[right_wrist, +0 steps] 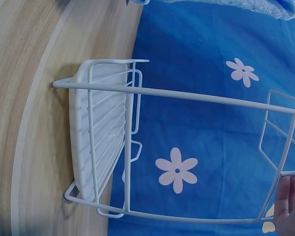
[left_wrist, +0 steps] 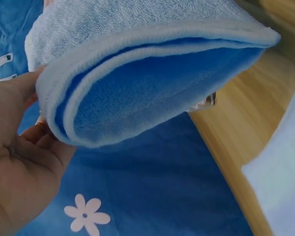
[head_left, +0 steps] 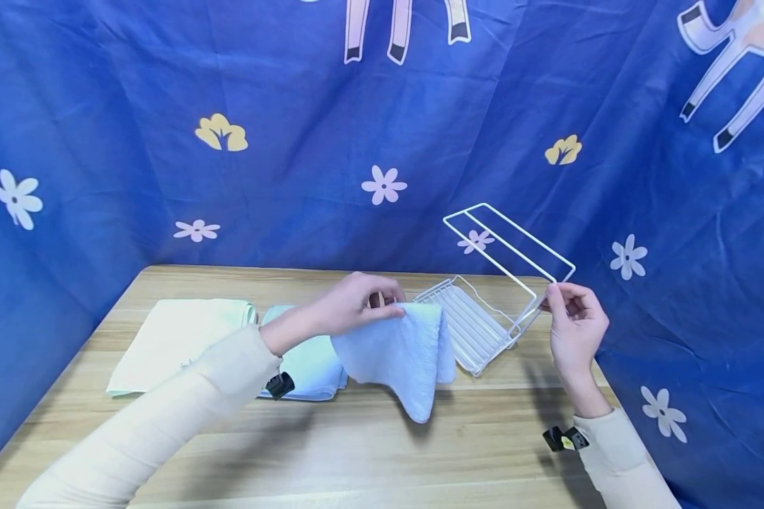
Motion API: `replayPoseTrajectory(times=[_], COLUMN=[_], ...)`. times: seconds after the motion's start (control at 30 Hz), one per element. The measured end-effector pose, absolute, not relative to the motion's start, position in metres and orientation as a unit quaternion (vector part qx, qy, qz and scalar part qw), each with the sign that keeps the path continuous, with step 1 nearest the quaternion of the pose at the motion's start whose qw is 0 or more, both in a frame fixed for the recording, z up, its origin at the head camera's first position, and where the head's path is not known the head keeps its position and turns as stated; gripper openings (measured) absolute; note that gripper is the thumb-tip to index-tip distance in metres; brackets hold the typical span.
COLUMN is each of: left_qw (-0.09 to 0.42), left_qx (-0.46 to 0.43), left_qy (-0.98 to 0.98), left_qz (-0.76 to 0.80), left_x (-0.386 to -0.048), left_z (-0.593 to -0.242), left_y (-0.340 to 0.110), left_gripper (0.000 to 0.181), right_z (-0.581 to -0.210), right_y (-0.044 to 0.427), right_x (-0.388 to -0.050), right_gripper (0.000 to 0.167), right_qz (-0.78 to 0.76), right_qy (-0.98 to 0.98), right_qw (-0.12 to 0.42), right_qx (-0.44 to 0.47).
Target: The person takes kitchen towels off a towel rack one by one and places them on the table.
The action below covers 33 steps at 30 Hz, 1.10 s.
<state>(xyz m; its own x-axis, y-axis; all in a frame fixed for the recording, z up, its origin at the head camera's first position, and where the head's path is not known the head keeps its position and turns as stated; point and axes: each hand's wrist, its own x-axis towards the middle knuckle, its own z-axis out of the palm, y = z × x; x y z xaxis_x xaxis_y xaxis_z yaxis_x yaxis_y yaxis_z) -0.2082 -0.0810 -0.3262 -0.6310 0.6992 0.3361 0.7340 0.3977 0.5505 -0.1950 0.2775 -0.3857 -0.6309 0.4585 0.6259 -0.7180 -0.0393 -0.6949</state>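
My left hand (head_left: pixel 359 304) pinches the top edge of a folded light blue towel (head_left: pixel 395 353), which hangs above the table just left of the rack. Up close in the left wrist view, the towel (left_wrist: pixel 152 93) shows its rounded, doubled edge, with fingers of the left hand (left_wrist: pixel 27 152) on either side of it. A white wire rack (head_left: pixel 471 325) with a slatted lower shelf stands at the right of the table. Its upper frame is gripped at the right end by my right hand (head_left: pixel 576 325). In the right wrist view, the rack's white shelf tray (right_wrist: pixel 81 142) appears sideways.
Left of the hanging towel lies a folded pale blue towel (head_left: pixel 312 367), partly behind the left forearm. Farther left is a folded whitish towel (head_left: pixel 172 339). Blue patterned curtain (head_left: pixel 293 177) encloses the wooden table (head_left: pixel 356 459) at the back and sides.
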Motion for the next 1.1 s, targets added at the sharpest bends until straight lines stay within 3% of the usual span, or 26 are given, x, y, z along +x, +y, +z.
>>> replayPoseTrajectory(times=[0.67, 1.1], left_qw=[-0.054, -0.142], left_qx=[-0.441, -0.473], left_qy=[-0.835, -0.791], left_qz=[-0.324, -0.361], left_x=[-0.183, -0.159], left_z=[-0.340, -0.340], left_y=[-0.064, -0.048], left_gripper=[0.008, 0.009], right_z=[-0.387, -0.389], right_y=[0.279, 0.279], right_x=[-0.194, -0.195], right_gripper=[0.004, 0.006], right_qz=[0.715, 0.692], right_qy=[-0.556, -0.578], right_qw=[0.409, 0.419], right_qx=[0.115, 0.106])
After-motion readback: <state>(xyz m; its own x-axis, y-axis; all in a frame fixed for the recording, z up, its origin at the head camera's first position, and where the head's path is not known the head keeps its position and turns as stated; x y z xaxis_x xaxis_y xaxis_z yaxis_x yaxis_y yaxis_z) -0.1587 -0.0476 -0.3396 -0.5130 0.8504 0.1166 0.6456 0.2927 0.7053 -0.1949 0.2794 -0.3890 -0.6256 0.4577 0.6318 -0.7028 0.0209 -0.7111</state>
